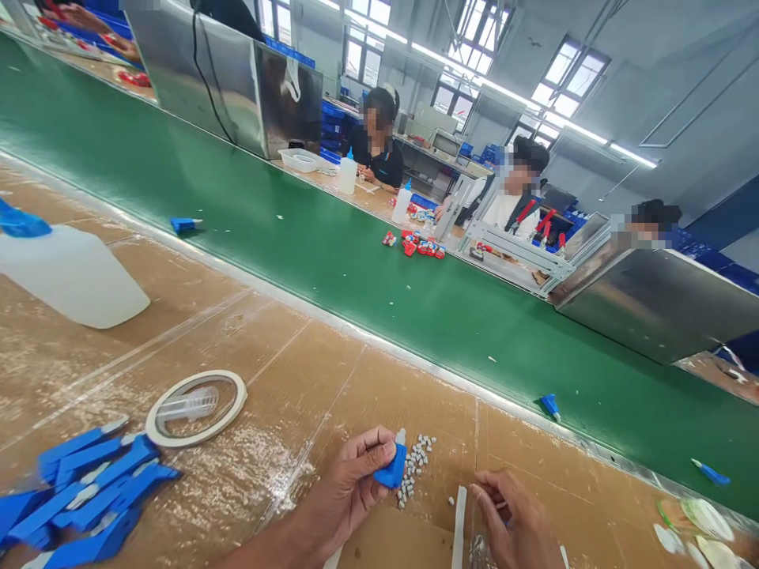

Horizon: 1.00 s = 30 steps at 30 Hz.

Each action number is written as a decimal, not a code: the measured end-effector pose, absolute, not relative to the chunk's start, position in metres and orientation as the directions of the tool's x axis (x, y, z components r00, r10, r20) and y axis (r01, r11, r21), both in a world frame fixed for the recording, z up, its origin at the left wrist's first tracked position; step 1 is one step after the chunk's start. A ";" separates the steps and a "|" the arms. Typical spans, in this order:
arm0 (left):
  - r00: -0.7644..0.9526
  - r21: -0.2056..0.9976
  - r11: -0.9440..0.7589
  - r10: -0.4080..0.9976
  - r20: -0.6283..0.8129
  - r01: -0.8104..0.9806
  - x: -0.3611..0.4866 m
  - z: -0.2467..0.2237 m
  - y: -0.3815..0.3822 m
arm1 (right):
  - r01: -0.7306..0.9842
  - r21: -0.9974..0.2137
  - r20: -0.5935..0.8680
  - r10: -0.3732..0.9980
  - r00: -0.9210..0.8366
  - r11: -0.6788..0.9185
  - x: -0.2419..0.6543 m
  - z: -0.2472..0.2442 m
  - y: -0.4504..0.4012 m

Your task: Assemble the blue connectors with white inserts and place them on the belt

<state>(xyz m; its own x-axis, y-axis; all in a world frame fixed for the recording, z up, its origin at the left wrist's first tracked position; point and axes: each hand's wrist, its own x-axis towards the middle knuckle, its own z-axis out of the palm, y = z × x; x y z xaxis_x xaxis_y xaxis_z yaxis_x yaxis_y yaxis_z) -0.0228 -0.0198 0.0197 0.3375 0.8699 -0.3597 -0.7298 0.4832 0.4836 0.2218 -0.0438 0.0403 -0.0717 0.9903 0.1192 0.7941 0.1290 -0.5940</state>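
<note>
My left hand (359, 474) grips a small blue plastic piece (391, 471) with a pale grey tip pointing up, held between thumb and fingers. Just beside it on the bench lies a scatter of small grey plugs (420, 454). My right hand (515, 514) is over the bench, its fingers curled inward; what they close on is hidden, with a hint of clear plastic and blue beneath. Left of that hand are a white strip (458, 525) and a cardboard piece (397, 544). A pile of similar blue pieces (88, 490) lies at the lower left.
A roll of tape (240, 395) lies around a clear tube (198, 403). A white bottle (77, 276) leans at the left. Beyond the bench runs a green conveyor belt (285, 229) with a few blue pieces on it. Co-workers sit across, near red parts (422, 243).
</note>
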 end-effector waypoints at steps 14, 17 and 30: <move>0.407 0.425 0.532 0.842 -0.353 -0.732 -0.009 0.002 -0.025 | 0.907 -0.352 -0.060 0.962 -0.267 0.230 0.223 0.024 -0.037; 0.407 0.431 0.535 0.840 -0.358 -0.727 -0.009 0.004 -0.025 | 0.913 -0.305 -0.052 0.952 -0.301 0.272 0.222 0.019 -0.034; 0.499 0.503 0.539 0.837 -0.227 -0.675 0.002 -0.010 -0.041 | 0.170 -0.870 -0.485 0.866 -0.118 -0.464 0.201 0.034 -0.035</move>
<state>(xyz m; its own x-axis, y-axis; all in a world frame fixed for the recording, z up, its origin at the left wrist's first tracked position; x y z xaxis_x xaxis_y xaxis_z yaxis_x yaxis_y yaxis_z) 0.0021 -0.0407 -0.0104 0.4986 0.8366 -0.2270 -0.6753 0.5390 0.5035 0.2010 -0.0348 0.0338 -0.1175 0.8665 -0.4852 0.1695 -0.4639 -0.8695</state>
